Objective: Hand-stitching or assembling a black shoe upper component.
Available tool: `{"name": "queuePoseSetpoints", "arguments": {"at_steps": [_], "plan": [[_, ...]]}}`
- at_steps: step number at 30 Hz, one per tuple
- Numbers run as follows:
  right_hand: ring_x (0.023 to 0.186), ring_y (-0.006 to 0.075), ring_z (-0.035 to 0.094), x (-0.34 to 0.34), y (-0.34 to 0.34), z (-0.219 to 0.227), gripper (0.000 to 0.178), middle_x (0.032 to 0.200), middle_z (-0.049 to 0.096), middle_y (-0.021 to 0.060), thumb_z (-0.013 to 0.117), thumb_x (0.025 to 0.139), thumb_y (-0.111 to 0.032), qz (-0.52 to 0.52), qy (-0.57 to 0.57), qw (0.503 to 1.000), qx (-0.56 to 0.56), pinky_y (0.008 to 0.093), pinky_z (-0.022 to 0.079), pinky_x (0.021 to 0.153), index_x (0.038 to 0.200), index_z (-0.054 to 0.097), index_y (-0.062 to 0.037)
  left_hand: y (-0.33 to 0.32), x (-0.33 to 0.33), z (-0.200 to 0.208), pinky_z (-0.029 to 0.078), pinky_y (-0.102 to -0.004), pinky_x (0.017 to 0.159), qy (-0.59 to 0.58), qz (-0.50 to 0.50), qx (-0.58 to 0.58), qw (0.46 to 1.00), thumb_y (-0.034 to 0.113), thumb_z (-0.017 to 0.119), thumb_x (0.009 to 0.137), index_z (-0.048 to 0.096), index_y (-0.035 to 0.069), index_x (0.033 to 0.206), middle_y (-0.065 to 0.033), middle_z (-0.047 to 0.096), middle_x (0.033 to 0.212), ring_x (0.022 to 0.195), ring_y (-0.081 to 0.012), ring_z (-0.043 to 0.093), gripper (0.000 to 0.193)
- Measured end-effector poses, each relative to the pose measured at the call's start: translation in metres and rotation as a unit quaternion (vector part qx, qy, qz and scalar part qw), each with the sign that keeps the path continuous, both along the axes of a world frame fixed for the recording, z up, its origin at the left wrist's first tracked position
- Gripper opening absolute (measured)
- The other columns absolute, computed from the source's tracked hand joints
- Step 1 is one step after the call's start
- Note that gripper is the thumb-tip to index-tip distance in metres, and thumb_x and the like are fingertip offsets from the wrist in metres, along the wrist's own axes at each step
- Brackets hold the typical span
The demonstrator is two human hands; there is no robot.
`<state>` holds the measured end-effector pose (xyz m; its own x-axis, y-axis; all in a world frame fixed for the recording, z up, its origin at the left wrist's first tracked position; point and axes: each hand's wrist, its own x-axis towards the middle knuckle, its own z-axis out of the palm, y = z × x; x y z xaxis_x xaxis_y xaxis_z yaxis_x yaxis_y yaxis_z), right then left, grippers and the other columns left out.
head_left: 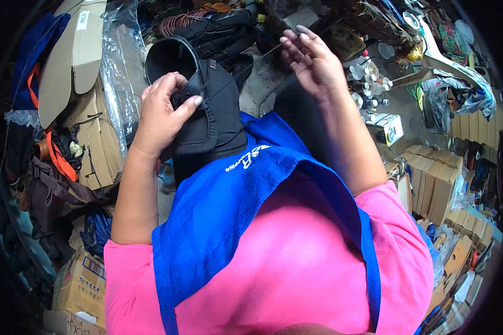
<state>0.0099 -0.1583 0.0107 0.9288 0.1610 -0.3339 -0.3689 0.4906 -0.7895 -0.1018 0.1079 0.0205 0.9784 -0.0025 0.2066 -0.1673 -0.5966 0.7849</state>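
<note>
My left hand (pixel 165 109) grips the edge of a black boot-like piece (pixel 198 131), thumb on the near side and fingers curled over its rim. The piece has a wide round opening at its upper left and a line of stitching along its lower edge. It rests against my black-clad left leg. Raised to the right and apart from it, my right hand (pixel 317 64) has its palm partly showing. Its thumb and forefinger come together around a small dark thing that I cannot make out; the other fingers are loosely curled.
Flattened cardboard (pixel 86 50) and clear plastic sheeting (pixel 123 72) stand at the left. Several small bottles (pixel 369 84) cluster beyond my right forearm. Stacked cardboard (pixel 430 178) lies at the right. Coiled reddish cord (pixel 179 23) sits at the far side. A blue apron (pixel 235 184) covers my lap.
</note>
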Motion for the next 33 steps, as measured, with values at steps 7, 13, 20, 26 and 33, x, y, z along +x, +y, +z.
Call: {"name": "queuePoseSetpoints", "arguments": {"at_steps": [7, 13, 20, 26, 33], "plan": [[0.076, 0.0098, 0.055, 0.000, -0.010, 0.027, 0.050, 0.084, 0.059, 0.0046, 0.054, 0.093, -0.012, 0.163, -0.155, 0.974, -0.029, 0.0263, 0.046, 0.070, 0.139, 0.036, -0.0098, 0.019, 0.004, -0.016, 0.043, -0.0317, 0.068, 0.106, -0.026, -0.067, 0.992, 0.011, 0.073, 0.069, 0.051, -0.002, 0.083, -0.0064, 0.046, 0.068, 0.065, -0.0162, 0.045, 0.030], [0.072, 0.0061, 0.053, -0.010, -0.001, 0.025, 0.032, 0.081, 0.058, 0.0003, 0.062, 0.089, -0.015, 0.206, -0.199, 0.934, -0.214, 0.0199, 0.042, 0.065, 0.119, 0.058, -0.0061, 0.014, 0.003, -0.012, 0.043, -0.0278, 0.070, 0.076, -0.024, -0.056, 0.995, 0.009, 0.071, 0.070, 0.051, -0.004, 0.087, -0.0058, 0.048, 0.071, 0.067, -0.0130, 0.044, 0.030], [0.073, 0.0164, 0.062, -0.045, 0.047, 0.007, 0.018, 0.079, 0.061, 0.0067, 0.070, 0.079, -0.010, 0.284, -0.419, 0.762, -0.403, 0.0277, 0.049, 0.066, 0.097, 0.072, -0.0101, 0.013, -0.002, -0.010, 0.045, -0.0249, 0.078, 0.123, -0.024, -0.134, 0.983, 0.006, 0.071, 0.073, 0.053, -0.002, 0.094, -0.0039, 0.052, 0.084, 0.078, -0.0101, 0.051, 0.029], [0.073, 0.0205, 0.062, -0.049, 0.058, -0.002, 0.019, 0.077, 0.061, 0.0077, 0.070, 0.077, -0.013, 0.322, -0.424, 0.727, -0.433, 0.0310, 0.049, 0.066, 0.096, 0.072, -0.0117, 0.018, -0.007, -0.016, 0.044, -0.0278, 0.088, 0.133, 0.000, -0.137, 0.982, 0.007, 0.073, 0.074, 0.055, -0.001, 0.099, -0.0097, 0.053, 0.103, 0.095, -0.0134, 0.055, 0.032], [0.073, 0.0210, 0.062, -0.051, 0.059, 0.002, 0.019, 0.076, 0.061, 0.0086, 0.070, 0.077, -0.013, 0.320, -0.425, 0.728, -0.433, 0.0309, 0.050, 0.067, 0.096, 0.072, -0.0110, 0.018, -0.011, -0.012, 0.029, -0.0385, 0.105, 0.143, -0.022, -0.132, 0.981, 0.014, 0.073, 0.074, 0.059, 0.004, 0.101, -0.0144, 0.056, 0.117, 0.115, -0.0224, 0.051, 0.033]]}}
